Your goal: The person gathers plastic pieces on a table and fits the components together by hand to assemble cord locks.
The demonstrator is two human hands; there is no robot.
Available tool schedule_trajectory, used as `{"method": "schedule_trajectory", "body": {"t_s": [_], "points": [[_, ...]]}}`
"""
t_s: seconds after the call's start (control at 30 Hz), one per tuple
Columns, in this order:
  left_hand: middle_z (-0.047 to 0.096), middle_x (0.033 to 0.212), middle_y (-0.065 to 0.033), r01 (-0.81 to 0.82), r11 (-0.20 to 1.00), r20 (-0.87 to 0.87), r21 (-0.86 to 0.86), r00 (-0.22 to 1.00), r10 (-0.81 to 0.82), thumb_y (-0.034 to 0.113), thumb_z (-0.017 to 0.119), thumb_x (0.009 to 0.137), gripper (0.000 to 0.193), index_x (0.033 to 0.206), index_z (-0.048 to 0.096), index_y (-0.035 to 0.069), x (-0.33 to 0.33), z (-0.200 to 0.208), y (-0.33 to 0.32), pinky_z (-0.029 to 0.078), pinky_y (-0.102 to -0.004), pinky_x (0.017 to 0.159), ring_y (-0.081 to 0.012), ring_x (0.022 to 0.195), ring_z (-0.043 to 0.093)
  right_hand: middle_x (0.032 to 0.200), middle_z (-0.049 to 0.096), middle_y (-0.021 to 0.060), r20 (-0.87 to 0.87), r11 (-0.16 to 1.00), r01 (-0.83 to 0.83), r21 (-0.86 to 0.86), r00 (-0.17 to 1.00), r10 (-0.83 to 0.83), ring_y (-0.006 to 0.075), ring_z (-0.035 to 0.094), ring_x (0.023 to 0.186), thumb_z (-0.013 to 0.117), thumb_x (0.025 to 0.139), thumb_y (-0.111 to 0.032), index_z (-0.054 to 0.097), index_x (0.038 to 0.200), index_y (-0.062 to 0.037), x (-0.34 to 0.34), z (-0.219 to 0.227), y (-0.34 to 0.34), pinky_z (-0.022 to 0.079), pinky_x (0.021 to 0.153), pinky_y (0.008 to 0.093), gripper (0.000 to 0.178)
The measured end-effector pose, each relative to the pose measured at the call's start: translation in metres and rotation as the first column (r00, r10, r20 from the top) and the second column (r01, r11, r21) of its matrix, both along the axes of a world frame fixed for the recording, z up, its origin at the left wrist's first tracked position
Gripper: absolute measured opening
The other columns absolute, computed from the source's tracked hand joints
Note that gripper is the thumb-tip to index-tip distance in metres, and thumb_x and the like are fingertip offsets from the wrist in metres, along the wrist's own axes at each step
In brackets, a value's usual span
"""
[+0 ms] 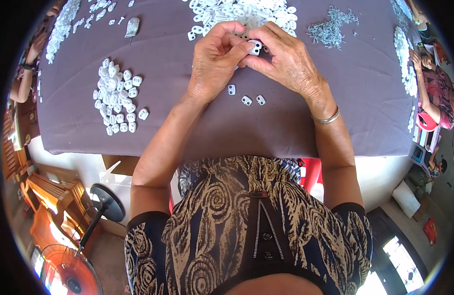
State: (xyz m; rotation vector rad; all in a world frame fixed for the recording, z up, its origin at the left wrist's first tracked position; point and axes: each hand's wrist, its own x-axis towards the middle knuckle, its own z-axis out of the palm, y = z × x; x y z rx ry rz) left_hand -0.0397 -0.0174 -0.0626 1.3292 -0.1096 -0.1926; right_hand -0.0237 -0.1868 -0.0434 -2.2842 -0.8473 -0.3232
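Note:
Near the far middle of the table, my left hand (217,59) and my right hand (287,58) meet around a small white plastic piece with two dark holes (255,47). The left thumb presses on its side, and the right fingers curl round it from the other side. Its back is hidden by the fingers. Just beyond my hands lies a heap of flat white plastic rings (244,14). Closer to me on the cloth are three loose white two-hole pieces, among them one flat piece (231,89). Left of my forearm sits a pile of chunky white pieces (116,96).
A purple-grey cloth (172,83) covers the table. Tiny silver metal parts (332,28) lie at the far right, a small grey bundle (132,27) at the far left. Other people's arms (24,83) reach in at both sides by more white pieces. A fan (72,275) stands lower left.

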Motion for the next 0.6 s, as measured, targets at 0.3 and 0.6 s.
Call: {"method": "schedule_trajectory", "body": {"t_s": [0.3,0.6], "points": [[0.06,0.073,-0.0006,0.03,0.98,-0.096,-0.195,0.994,-0.049,-0.001,0.063,0.083,0.024,0.107,0.061,0.002,0.001,-0.001,-0.001,0.046,-0.0232,0.062,-0.0073,0.067,0.054,0.078,0.058,0.0114,-0.02,0.986,-0.014,-0.164,1.0,0.011,0.0323,0.061,0.072,0.069,0.081,-0.026,0.051,0.085,-0.0032,-0.005,-0.01,0.002,0.05,0.062,0.0408,0.03],[0.06,0.077,0.004,0.065,0.954,-0.163,-0.292,0.98,-0.117,0.001,0.061,0.085,0.021,0.105,0.063,0.006,0.003,0.004,0.004,0.043,-0.0188,0.058,-0.0042,0.065,0.053,0.079,0.063,0.0174,-0.038,0.979,-0.022,-0.204,0.999,0.015,0.0296,0.066,0.068,0.059,0.089,-0.025,0.055,0.092,0.0031,-0.006,-0.006,0.007,0.054,0.058,0.037,0.029]]}}
